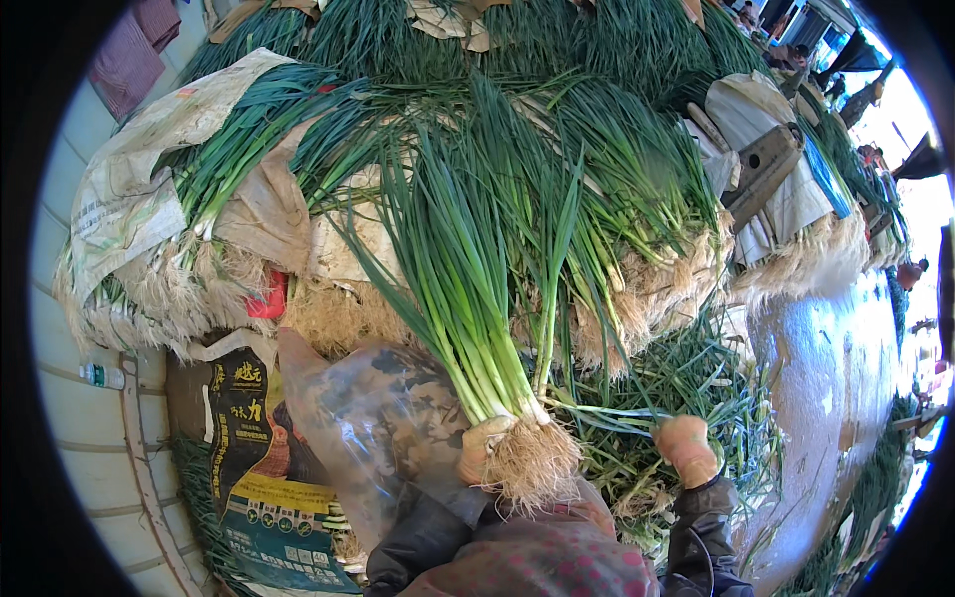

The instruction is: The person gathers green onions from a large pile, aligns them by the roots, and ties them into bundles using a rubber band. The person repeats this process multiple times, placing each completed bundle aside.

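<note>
My left hand [477, 451] is closed around the base of a bunch of green onions [477, 328], just above their tangled pale roots [531, 459]. The long green leaves point away from me across the piled onions. To the right, my right hand [685, 448] is closed on a thin pale-green leaf strip [612, 414], which stretches from near the base of the bunch. Both hands look gloved. Stripped leaves [642, 477] lie in a heap below and around my right hand.
Stacked green onions [642, 164] cover the area ahead, roots towards me. Woven sacks [164, 142] and a wooden piece [765, 168] lie over some. A printed bag [261, 477] and clear plastic sheet [358, 418] are at left; wet floor [813, 358] is at right.
</note>
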`<action>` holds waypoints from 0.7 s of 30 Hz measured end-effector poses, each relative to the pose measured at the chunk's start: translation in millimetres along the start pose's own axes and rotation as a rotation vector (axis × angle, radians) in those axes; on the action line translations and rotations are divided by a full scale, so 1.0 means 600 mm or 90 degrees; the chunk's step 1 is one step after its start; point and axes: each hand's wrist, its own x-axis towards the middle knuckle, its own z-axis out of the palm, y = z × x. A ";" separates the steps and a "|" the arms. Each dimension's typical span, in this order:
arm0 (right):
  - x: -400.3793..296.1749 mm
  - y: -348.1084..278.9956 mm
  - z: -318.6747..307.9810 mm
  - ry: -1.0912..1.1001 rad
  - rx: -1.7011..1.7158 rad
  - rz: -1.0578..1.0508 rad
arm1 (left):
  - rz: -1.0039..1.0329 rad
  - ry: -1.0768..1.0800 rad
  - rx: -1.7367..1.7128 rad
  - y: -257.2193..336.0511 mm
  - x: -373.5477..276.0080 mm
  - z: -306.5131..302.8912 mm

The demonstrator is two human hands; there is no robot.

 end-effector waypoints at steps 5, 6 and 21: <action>0.048 -0.145 -0.143 0.006 0.738 -0.165 | 0.031 -0.010 0.049 0.000 0.005 -0.031; 0.087 -0.174 -0.128 -0.088 0.779 -0.293 | 0.027 -0.019 0.052 -0.002 0.006 -0.035; -0.004 -0.201 -0.139 0.042 0.940 -0.262 | 0.048 -0.012 0.075 -0.003 0.001 -0.013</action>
